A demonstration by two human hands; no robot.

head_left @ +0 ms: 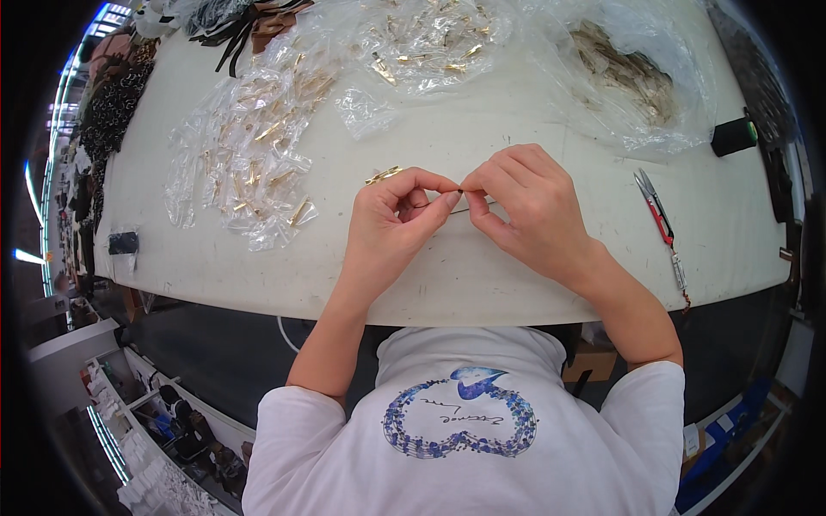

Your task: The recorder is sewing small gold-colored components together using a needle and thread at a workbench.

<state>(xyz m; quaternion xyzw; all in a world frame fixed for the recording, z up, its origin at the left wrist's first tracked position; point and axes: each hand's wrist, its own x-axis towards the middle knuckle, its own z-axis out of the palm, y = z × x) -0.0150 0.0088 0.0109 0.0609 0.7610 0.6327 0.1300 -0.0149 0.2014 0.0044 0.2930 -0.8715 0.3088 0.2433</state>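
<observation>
Over the table's near half, my left hand (pixel 397 206) and my right hand (pixel 533 206) meet, thumb and forefinger of each pinched together. Between the fingertips is a small dark piece (pixel 460 192), too small to name. A thin dark strand (pixel 459 211) runs just below it, between the two hands. Just beyond my left knuckles shows a gold-coloured metal piece (pixel 384 175); I cannot tell whether it lies on the table or touches the hand. Red-handled thread snips (pixel 656 209) lie right of my right hand, points away from me.
Small clear bags with gold-coloured metal pieces (pixel 258 163) spread over the left, with another heap (pixel 430 47) at the back. A large clear bag (pixel 628 77) of brownish pieces lies far right, near a black thread spool (pixel 734 137). A small black object (pixel 123 242) sits left on the white table (pixel 482 284).
</observation>
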